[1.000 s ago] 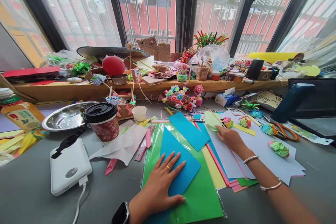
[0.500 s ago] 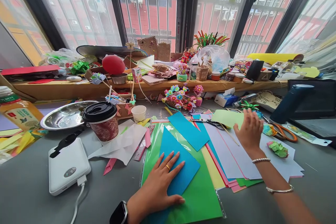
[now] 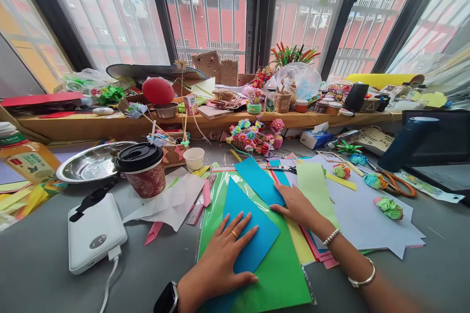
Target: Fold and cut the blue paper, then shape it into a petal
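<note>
The left hand (image 3: 227, 249) is laid flat on a blue sheet (image 3: 253, 227) near the front edge of the table (image 3: 44, 274). Its fingers are spread and pressed down on the paper, and nothing is pinched. A ring is seen on one finger and a dark watch on the wrist. The blue sheet is turned cornerwise on a green sheet (image 3: 282, 279), which is kept in a clear sleeve.

The right hand (image 3: 298, 207) is rested just behind and to the right, on the fanned stack of coloured paper (image 3: 367, 220). Its fingers are stretched out and held close together, with their tips touching the near edge of a second blue sheet (image 3: 259, 181). A pale green strip (image 3: 314, 186) is laid just beside this hand, on its right, and is covered by the wrist at its near end.

Toward the left edge of the table, a white power bank (image 3: 96, 234) is plugged into a cable. Behind it a paper cup (image 3: 142, 171) with a black lid is stood upright, with a metal bowl (image 3: 91, 161) further back. Toward the right edge, orange scissors (image 3: 396, 185) and folded paper flowers (image 3: 389, 206) are laid out.
</note>
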Demonstrator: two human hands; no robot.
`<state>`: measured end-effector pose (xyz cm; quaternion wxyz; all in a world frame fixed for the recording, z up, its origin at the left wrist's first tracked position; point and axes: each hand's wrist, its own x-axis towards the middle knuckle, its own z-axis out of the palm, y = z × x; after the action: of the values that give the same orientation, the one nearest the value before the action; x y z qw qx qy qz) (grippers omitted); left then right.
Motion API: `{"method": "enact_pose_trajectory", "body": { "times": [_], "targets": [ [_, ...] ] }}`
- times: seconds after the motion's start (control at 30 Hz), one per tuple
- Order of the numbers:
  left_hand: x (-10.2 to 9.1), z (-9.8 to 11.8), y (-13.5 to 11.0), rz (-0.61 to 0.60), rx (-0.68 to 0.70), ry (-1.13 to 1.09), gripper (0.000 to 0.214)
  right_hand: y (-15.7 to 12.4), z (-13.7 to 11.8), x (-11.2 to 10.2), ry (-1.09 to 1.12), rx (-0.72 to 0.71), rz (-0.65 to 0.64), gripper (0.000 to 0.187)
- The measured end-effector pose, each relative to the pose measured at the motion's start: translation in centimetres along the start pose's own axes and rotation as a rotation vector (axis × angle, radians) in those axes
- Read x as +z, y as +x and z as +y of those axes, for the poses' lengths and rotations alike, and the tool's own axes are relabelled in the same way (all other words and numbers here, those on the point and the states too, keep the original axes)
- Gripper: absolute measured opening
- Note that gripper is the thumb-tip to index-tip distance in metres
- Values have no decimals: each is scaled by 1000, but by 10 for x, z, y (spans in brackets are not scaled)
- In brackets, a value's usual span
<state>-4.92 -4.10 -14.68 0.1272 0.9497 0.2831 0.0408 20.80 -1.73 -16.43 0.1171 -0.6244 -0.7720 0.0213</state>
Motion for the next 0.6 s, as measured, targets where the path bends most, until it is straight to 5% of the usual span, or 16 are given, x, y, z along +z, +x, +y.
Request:
{"method": "enact_pose_trajectory", "body": {
  "times": [0.3,0.47,0.6],
  "targets": [
    [0,1,0,15,6,-1,76,-7,-8,7,81,-36,47,84],
    [2,1,0,28,10,1,75,-10,-13,-4,96,3,96,45],
    [3,0,0,31,10,-7,76,-15,1,-19,150,259,254,31]
  ]
}}
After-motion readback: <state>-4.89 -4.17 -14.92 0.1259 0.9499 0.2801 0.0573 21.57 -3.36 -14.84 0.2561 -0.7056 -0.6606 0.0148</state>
